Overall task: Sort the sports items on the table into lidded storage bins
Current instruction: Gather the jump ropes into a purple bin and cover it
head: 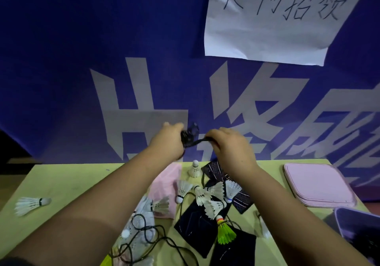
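Observation:
Both my hands are raised above the far edge of the yellow-green table (61, 183), holding a black cord (190, 138) between them. My left hand (168, 140) grips a coiled bundle of it; my right hand (230, 146) pinches its other end. Below lie several white shuttlecocks (213, 191), a lone one (30, 203) at far left, and a green one (225, 231). Dark drawstring pouches (195, 222), a pink cloth (164, 185) and a looped black cord (148, 239) are scattered in the middle.
A pink bin lid (316, 183) lies flat at the back right. A purple bin (357, 228) stands open at the right edge. A blue banner (82, 60) with a white paper sign (277, 18) hangs right behind the table.

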### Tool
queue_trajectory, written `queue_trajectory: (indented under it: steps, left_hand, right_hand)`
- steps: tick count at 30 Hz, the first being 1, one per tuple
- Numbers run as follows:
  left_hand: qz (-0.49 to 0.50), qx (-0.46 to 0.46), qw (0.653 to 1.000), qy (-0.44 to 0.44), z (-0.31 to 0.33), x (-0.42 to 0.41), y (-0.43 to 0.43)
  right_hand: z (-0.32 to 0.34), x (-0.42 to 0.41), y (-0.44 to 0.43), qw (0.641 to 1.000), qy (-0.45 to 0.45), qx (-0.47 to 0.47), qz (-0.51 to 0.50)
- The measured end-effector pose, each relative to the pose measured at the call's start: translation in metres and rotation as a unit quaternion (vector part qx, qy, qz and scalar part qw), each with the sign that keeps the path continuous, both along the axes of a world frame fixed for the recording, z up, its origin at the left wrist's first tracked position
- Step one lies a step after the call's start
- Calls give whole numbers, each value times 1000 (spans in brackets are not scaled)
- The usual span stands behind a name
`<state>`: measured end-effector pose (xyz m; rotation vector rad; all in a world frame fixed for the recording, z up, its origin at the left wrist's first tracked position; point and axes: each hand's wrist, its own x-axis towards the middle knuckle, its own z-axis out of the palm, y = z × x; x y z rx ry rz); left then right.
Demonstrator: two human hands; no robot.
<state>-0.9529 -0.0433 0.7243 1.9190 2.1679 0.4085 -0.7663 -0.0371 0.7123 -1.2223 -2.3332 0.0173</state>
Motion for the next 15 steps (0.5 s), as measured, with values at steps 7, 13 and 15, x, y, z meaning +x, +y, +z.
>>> queue_trajectory:
  steps: [7,13,15]
  left_hand:
    - [-273,-57,959,-53,16,7,-20]
    - [-250,-100,893,-360,29,-8,-40]
    - [-236,-56,851,-466,33,-7,-37]
  right_hand:
    - [22,8,24,991,91,-62,72]
    - [37,10,15,838,253,-453,170]
    - [33,8,9,816,289,-475,157]
